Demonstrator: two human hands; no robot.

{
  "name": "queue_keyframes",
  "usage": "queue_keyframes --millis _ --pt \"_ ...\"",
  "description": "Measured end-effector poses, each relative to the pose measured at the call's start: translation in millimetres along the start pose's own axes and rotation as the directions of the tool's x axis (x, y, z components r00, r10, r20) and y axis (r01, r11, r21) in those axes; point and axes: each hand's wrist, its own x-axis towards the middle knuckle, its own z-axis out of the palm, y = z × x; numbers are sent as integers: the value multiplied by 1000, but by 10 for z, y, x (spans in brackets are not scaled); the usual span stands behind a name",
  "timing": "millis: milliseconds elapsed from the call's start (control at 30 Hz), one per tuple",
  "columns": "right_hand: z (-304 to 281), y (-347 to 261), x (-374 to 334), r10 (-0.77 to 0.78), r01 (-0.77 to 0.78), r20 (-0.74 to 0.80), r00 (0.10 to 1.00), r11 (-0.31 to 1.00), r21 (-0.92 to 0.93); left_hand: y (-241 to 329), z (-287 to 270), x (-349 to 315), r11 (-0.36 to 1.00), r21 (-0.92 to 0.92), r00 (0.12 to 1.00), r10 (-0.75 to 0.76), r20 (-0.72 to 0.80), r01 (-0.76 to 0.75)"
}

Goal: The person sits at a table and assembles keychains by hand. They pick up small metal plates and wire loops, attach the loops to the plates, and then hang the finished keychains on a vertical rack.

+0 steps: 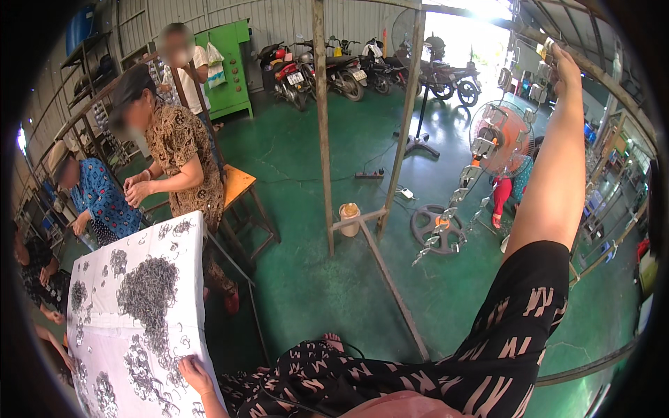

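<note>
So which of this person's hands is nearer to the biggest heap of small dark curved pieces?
Left. The left hand is by the white tabletop's edge, just right of the heap's lower end; the right hand is raised far away, upper right.

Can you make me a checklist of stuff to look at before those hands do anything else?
1. Left hand at the flat, white-topped table: ok, it is at the right-hand edge.
2. Large pile of thin, dark, curved pieces near that hand: ok, on the tabletop.
3. Left fingers holding a piece: cannot tell, too small to see.
4. Right hand raised near the upper rail: ok, the arm is stretched up.
5. What the right fingers hold: cannot tell, not clear enough.
6. Floor free of things to trip on: not ok, a long, brownish metal bar runs low in front of the person.
</note>
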Motion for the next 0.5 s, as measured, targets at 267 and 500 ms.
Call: queue_keyframes --millis 267,500 --pt "148 -766 -1142 -520 520 -18 854 854 8 12 -13 15 1000 -14 1000 3 -10 -4" --pt "498 -1049 -1677 -467 217 384 797 813 540 96 -45 16 999 -46 1000 -1 -9 0"
